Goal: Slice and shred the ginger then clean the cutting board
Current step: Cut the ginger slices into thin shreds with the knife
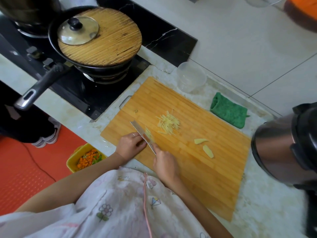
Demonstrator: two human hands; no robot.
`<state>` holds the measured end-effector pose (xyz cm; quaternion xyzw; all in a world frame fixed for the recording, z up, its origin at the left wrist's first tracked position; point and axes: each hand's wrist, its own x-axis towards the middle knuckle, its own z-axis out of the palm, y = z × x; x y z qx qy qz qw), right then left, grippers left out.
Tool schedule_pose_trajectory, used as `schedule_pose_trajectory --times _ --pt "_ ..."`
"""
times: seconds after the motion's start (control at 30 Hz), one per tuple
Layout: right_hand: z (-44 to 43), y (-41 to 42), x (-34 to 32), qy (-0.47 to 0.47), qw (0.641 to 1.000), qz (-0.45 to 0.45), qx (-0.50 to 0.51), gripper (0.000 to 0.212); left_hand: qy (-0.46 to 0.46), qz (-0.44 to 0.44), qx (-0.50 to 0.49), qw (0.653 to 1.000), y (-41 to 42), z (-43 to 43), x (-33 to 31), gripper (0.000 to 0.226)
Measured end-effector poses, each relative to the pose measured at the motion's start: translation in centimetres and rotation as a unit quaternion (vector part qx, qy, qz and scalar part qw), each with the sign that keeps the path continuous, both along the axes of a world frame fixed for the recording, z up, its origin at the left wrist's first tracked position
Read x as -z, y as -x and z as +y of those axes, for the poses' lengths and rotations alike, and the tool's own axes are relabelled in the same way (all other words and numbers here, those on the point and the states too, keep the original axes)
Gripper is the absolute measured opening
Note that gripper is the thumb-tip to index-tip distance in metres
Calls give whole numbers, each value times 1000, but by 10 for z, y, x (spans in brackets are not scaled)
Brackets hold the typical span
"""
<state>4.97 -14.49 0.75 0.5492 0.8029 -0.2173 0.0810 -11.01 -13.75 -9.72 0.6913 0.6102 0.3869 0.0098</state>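
A bamboo cutting board [202, 169] lies on the marble counter. A pile of ginger shreds [169, 123] sits near its middle, and two ginger slices [204, 146] lie to the right. My right hand [165, 164] grips the handle of a cleaver [142, 134], whose blade carries a few ginger shreds. My left hand [131, 144] is at the blade's left face, fingers curled and touching the steel. Whether ginger lies under the left hand is hidden by the blade.
A clear plastic container [191, 77] stands behind the board, with a folded green cloth [229, 110] beside it. A steel kettle [281, 148] stands at the right. A covered frying pan [96, 42] sits on the stove. A yellow bin [85, 158] of scraps is on the floor.
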Motion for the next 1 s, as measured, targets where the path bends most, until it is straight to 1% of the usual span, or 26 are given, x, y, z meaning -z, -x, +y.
schedule_pose_trajectory --times 0.13,0.2,0.3,0.37,0.43,0.53,0.67,0.73,0.9,1.0 --pt "7 9 0 -10 1000 -9 2 54 6 -8 -3 1000 -1 0 3 25" --pt "6 8 -2 -9 1000 -4 4 54 -1 -9 -2 1000 -1 0 3 27" --pt "1 1 0 0 1000 3 1 55 -19 -4 2 1000 0 0 4 43" --pt "-1 0 1 5 1000 7 8 55 -24 -3 2 1000 1 0 2 49" --pt "0 2 2 2 1000 8 13 55 -29 1 -2 1000 0 0 4 46" --pt "6 8 2 -4 1000 1 6 54 -25 3 -6 1000 1 0 4 31" --pt "5 5 -2 -2 1000 -10 6 54 -29 -3 -6 1000 -1 -1 7 44" --pt "0 1 -4 0 1000 -4 -2 55 -37 -3 -5 999 1 0 6 45" --pt "5 5 -1 0 1000 -13 0 56 -40 7 -7 999 0 0 7 40" --pt "8 11 -1 -1 1000 -19 6 56 -31 7 -5 999 1 0 7 32"
